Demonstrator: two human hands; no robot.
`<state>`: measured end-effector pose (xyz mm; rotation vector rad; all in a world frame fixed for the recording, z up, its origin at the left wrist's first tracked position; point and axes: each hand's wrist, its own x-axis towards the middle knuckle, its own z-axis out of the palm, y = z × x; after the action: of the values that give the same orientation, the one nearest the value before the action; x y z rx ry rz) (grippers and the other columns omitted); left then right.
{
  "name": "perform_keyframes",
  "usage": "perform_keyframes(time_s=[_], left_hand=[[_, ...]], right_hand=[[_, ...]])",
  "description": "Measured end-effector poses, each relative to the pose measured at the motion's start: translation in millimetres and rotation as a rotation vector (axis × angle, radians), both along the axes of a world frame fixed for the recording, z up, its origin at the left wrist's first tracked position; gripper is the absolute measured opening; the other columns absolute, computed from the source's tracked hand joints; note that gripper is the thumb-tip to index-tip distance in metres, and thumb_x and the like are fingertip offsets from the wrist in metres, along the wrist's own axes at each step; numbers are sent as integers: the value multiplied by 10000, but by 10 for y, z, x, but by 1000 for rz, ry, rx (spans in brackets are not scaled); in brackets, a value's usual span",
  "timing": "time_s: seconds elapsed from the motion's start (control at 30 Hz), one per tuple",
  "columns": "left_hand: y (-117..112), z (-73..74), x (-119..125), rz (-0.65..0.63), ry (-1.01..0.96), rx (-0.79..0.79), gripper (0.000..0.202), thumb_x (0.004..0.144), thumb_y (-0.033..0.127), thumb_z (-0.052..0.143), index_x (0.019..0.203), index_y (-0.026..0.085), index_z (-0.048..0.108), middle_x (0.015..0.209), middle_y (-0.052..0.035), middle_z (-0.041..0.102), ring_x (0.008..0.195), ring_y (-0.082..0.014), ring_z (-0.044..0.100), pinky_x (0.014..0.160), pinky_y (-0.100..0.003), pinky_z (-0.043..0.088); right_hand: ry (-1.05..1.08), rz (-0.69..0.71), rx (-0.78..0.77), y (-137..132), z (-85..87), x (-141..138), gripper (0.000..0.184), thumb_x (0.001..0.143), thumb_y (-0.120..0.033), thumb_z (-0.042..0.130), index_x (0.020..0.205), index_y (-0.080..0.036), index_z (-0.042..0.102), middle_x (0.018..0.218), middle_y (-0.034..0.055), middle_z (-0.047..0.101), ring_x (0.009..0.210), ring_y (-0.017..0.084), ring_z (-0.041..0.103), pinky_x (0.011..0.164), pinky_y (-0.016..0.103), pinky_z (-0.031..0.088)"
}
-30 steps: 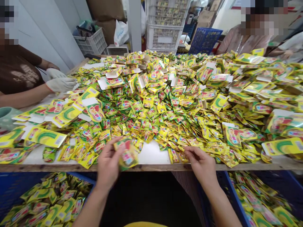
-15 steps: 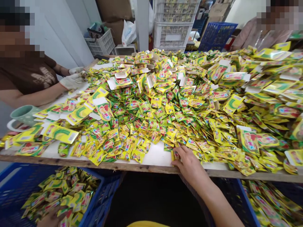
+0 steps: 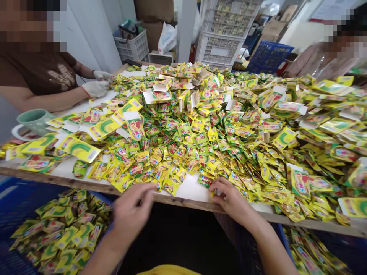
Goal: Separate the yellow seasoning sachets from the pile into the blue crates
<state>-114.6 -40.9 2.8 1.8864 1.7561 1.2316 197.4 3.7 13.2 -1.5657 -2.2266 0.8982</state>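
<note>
A person's right hand (image 3: 229, 200) curls at the near edge of a heap of yellow-and-green foil sachets (image 3: 183, 130), partly closed, its fingertips (image 3: 220, 184) on a small yellow sachet (image 3: 212, 194) that lies just ahead of the hand, on the side toward the left hand; whether it is firmly pinched cannot be told, and the fingers hide so much of it that its long axis cannot be made out. The left hand (image 3: 132, 214), blurred by motion, hangs loosely open over the wooden lip of the worktop (image 3: 183, 201), farther from that sachet than the right and seemingly empty, though the blur leaves this unsure. Loose sachets (image 3: 171, 186) lie just ahead of its fingers. A blue crate (image 3: 100, 196) of sachets sits below the left hand, another (image 3: 282, 238) below the right, while a co-worker's gloved hand (image 3: 97, 88) rests beyond, at the heap's far left
</note>
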Motion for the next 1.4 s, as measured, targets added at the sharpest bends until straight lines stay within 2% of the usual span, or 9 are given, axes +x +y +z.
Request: perform_keyframes(time_s=[0.07, 0.1, 0.23, 0.47, 0.7, 0.83, 1.1, 1.27, 1.4], left_hand=[[266, 83, 691, -292, 41, -131, 172, 885, 216, 501, 887, 222, 673, 865, -33, 704, 828, -167, 652, 762, -267, 509], [390, 91, 983, -329, 134, -210, 142, 876, 251, 542, 916, 198, 668, 899, -59, 692, 883, -197, 640, 792, -299, 506], [711, 1, 1602, -189, 371, -381, 221, 772, 313, 694, 874, 126, 634, 987, -143, 629, 998, -298, 580, 847, -416, 471], [668, -188, 1262, -292, -167, -443, 159, 718, 79, 595, 639, 184, 505, 668, 12, 571, 685, -152, 589, 672, -265, 463], [654, -67, 1120, -451, -536, -541, 157, 687, 88, 578, 792, 190, 521, 749, 14, 637, 739, -148, 651, 691, -238, 478], [747, -25, 1123, -554, -451, -514, 264, 677, 21, 517, 872, 200, 526, 708, 33, 654, 700, -134, 636, 672, -223, 444], [894, -47, 1131, -658, -360, -487, 302, 704, 18, 504, 943, 199, 542, 815, -8, 691, 748, -159, 673, 629, -215, 455], [1008, 9, 1109, -544, -344, -449, 237, 710, 69, 582, 912, 190, 609, 662, 22, 673, 622, -138, 639, 581, -207, 448], [1410, 344, 934, -220, -323, -160, 84, 782, 207, 595, 710, 180, 631, 662, 7, 646, 635, -138, 599, 621, -237, 459]], right_hand=[[5, -32, 28, -2, -47, 35, 264, 763, -47, 536, 959, -212, 597, 987, 52, 569, 919, 199, 559, 790, 318, 458], [-12, -53, 53, -5, -71, 43, 316, 745, -37, 544, 1006, -211, 588, 982, 53, 573, 925, 205, 554, 806, 328, 452], [-64, -120, 125, -20, -136, 33, 364, 670, -35, 613, 996, -195, 585, 948, 54, 551, 917, 223, 531, 807, 339, 437], [217, -252, 55, -83, -98, 123, 90, 750, -192, 645, 790, -202, 564, 769, -4, 595, 739, 178, 549, 676, 281, 423], [249, 60, 51, 91, 89, -168, 243, 737, -65, 629, 922, -222, 644, 888, 8, 597, 823, 165, 574, 734, 266, 430], [82, 59, 105, 203, 55, -300, 346, 699, -10, 604, 986, -199, 565, 976, 30, 552, 836, 175, 559, 740, 289, 418], [52, 65, -8, 345, -35, -251, 321, 622, 13, 577, 837, -205, 481, 812, -21, 599, 748, 165, 567, 665, 262, 389], [2, 73, -15, 339, -63, -253, 257, 650, -20, 561, 823, -210, 571, 835, 6, 628, 781, 195, 598, 692, 289, 409], [2, 101, 121, 176, 1, -266, 232, 663, -23, 544, 764, -224, 598, 899, 36, 624, 888, 229, 586, 745, 314, 433]])
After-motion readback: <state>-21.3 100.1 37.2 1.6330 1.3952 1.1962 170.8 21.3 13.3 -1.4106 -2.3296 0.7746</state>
